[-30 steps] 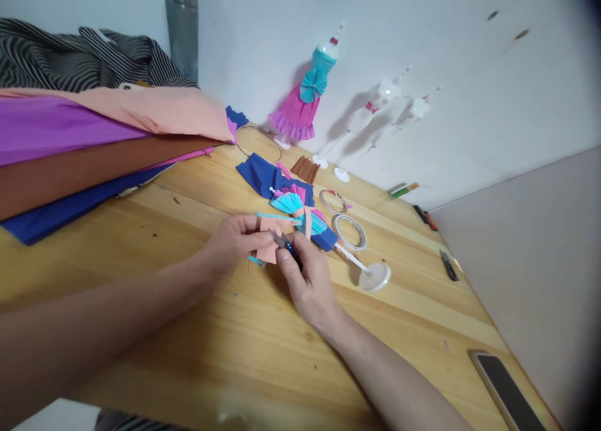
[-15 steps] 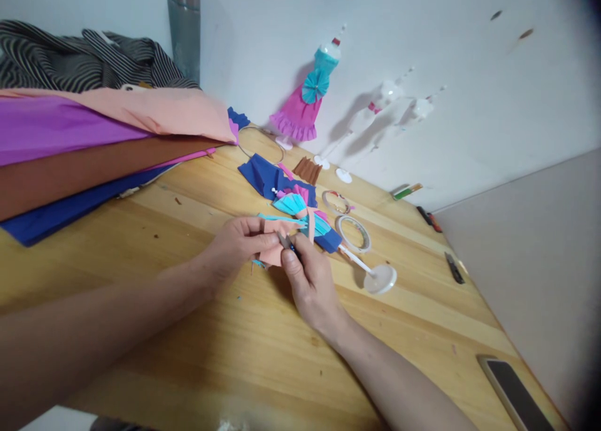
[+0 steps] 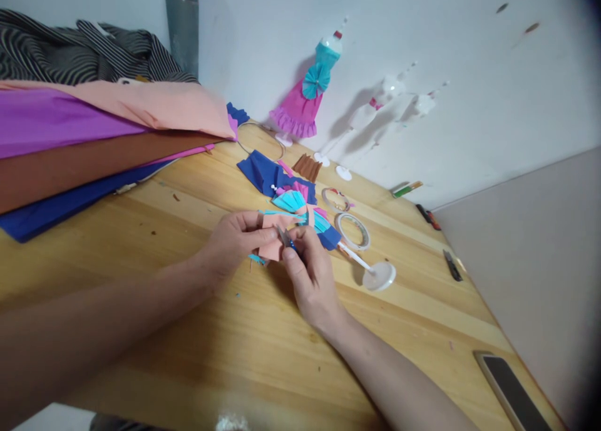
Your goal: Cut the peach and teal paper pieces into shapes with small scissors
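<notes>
My left hand (image 3: 241, 240) pinches a small piece of peach crepe paper (image 3: 270, 250) between thumb and fingers. My right hand (image 3: 307, 265) is closed round small scissors (image 3: 286, 238), whose blades lie against the peach paper; the handles are mostly hidden in the fingers. Just beyond both hands lies a mannequin stand with a white round base (image 3: 379, 276), dressed in turquoise pleated paper (image 3: 290, 200) and blue paper (image 3: 330, 238). Turquoise scraps (image 3: 256, 258) show below the peach paper.
Large crepe sheets, with a peach one (image 3: 188, 108) on top, lie at left. A dressed mannequin (image 3: 310, 99) and two white ones stand by the wall. Two tape rolls, one a white ring (image 3: 352, 232), a cutter (image 3: 452, 265) and a phone (image 3: 516, 387) lie on the table (image 3: 188, 356).
The scissor blades show a little more clearly against the peach paper. The whole view has shifted slightly; both hands keep their holds.
</notes>
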Demonstrator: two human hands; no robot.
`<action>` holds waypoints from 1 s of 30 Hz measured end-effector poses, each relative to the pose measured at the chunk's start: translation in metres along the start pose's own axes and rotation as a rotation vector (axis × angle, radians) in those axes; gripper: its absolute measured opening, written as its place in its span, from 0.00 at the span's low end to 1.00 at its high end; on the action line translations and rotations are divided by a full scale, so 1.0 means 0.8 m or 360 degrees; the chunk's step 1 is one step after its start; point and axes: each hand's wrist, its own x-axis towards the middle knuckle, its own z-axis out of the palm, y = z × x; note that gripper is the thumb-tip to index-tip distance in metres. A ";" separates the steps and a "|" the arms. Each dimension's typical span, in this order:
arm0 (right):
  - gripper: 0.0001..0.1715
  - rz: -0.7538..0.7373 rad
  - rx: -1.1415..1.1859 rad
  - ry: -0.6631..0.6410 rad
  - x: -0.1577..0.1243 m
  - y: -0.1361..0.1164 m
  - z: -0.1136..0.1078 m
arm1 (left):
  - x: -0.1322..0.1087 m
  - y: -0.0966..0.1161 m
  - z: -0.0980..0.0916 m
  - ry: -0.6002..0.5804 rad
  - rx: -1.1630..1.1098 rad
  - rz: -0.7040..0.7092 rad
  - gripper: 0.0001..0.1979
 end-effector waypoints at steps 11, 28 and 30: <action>0.07 0.0054 0.0115 -0.0030 -0.001 0.002 0.004 | 0.000 0.004 0.003 -0.0012 -0.0142 -0.0016 0.03; 0.08 0.0095 0.0286 -0.0038 -0.003 0.008 0.007 | 0.000 0.006 0.003 -0.0031 -0.0064 -0.0021 0.03; 0.08 0.0100 0.0330 -0.0032 -0.003 0.008 0.008 | 0.001 0.004 0.002 -0.0038 -0.0060 -0.0008 0.03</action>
